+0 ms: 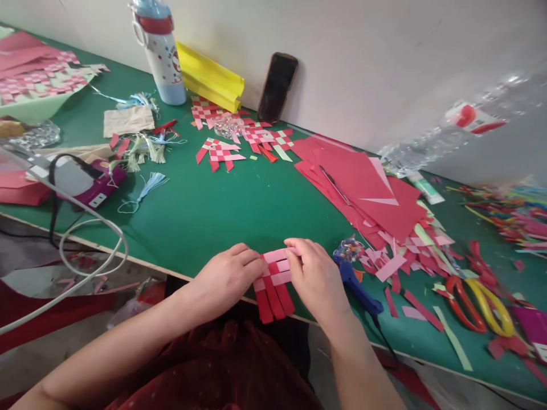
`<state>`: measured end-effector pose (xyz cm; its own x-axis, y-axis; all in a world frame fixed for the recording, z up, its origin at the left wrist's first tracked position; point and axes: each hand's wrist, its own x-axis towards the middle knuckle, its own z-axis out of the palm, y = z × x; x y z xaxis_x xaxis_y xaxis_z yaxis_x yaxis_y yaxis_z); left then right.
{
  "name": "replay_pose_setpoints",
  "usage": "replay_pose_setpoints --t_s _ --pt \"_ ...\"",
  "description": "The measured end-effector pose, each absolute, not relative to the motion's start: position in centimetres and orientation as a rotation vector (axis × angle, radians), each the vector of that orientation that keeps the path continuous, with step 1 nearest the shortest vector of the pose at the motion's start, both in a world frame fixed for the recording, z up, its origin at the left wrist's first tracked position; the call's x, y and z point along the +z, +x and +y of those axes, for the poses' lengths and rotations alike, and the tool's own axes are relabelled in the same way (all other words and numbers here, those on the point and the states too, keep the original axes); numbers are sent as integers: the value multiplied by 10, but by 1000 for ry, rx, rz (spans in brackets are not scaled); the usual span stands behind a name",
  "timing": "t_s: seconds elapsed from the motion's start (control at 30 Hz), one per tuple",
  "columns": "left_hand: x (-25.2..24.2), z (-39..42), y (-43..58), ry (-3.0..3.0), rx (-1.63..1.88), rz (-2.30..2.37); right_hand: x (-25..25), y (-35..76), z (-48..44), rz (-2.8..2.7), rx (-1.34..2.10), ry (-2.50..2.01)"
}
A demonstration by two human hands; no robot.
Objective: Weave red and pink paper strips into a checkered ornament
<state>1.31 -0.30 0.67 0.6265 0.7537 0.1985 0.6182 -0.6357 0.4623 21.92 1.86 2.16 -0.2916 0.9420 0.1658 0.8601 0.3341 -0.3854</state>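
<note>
Head cam, looking down on the green counter. Both hands are on a small woven patch of red and pink paper strips, which lies at the near edge of the counter, approx mid-view.

Left hand: fingers curled, tips pressed on the patch's left side. Right hand: thumb and fingers pinched on a pink strip at the patch's top right corner. So both hands are closed on the patch, one each side, w/ the patch between them. Its loose red strip ends stick out past the counter edge twd me.

Just right of the right hand lies a blue plastic glue gun; touching the hand or not, I can't tell.

Further right there's a litter of pink and red paper scraps, then scissors w/ red and yellow handles flat on the counter. Behind the scraps is a spread stack of red paper sheets.

Back by the wall, a black phone leans upright. Left of it is a folded yellow paper, then a white and blue drinking bottle, standing. In front of those lie more woven red-and-pink pieces.

Far left: pale thread tassels, a purple gadget w/ a black cord, and a white cable looping off the counter edge.
</note>
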Motion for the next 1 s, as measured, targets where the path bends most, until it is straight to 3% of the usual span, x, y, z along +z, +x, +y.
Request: replay_pose_setpoints --t_s 0.47,0.7,0.9,1.0 --pt "15 8 35 2336 392 1406 26 230 -1 -2171 -28 -1359" --pt "17 6 34 2343 441 1369 37 239 -17 -2131 73 -1257" --pt "11 3 32 2353 500 1364 33 298 -28 -2072 -204 -1659" --pt "8 2 31 2371 529 1363 22 316 -33 -2140 -166 -1807"
